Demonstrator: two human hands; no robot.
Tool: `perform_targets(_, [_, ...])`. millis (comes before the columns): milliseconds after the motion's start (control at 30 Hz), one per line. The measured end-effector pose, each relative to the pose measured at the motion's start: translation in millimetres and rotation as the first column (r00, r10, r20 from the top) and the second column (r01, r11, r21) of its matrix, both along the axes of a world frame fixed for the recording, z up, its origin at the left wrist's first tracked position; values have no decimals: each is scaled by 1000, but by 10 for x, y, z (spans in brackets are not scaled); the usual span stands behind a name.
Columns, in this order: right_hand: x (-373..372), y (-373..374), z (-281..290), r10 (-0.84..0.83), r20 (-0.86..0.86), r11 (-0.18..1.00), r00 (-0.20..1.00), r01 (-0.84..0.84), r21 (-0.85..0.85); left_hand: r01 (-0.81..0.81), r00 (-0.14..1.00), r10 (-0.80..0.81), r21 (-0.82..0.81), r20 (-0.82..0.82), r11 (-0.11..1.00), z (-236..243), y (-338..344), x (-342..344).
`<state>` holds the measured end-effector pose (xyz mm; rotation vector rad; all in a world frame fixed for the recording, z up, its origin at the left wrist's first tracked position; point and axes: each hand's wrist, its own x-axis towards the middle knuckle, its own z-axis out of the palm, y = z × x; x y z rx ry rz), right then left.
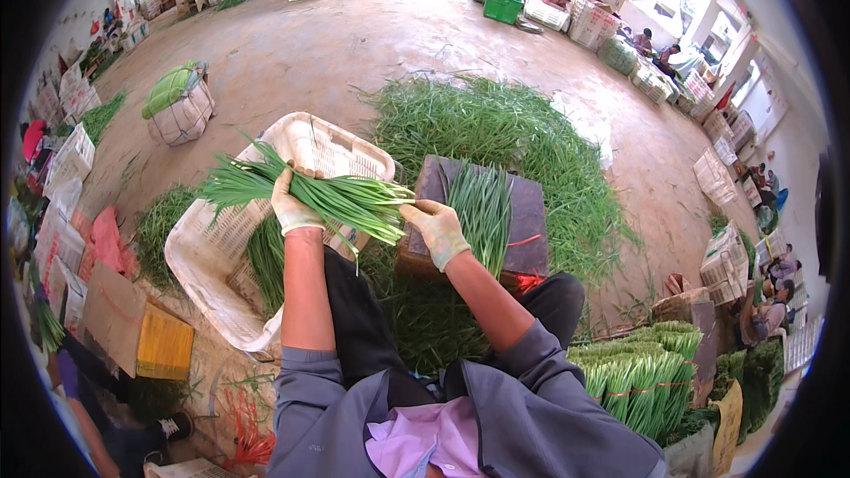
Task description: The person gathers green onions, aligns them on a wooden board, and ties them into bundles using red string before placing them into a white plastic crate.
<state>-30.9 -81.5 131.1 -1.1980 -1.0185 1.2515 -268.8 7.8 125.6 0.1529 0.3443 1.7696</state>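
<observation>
My gloved left hand grips a loose bunch of long green stalks, like garlic chives, held level over a white plastic basket with more greens inside. My gloved right hand is closed, pinching at the bunch's right end. Beside and below that hand, a dark block carries a pile of darker green stalks, with red ties at its front.
Loose greens spread over the floor ahead. Tied bundles stand at lower right. A wrapped bale sits back left, a cardboard box left. Co-workers sit among crates along the walls; one's leg shows at lower left.
</observation>
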Motion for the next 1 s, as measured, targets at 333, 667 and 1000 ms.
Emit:
perform_targets(333, [-83,-1,-157,-30,-32,996,999,32,83,-28,999,31,88,-33,996,-12,-39,31])
perform_targets(667, [694,-586,-798,156,836,937,526,-347,44,-88,995,89,22,-49,996,-28,-10,-75])
perform_targets(1000, [-484,-543,212,279,136,959,951,-283,15,-121,990,117,-39,-73,992,60,1,148])
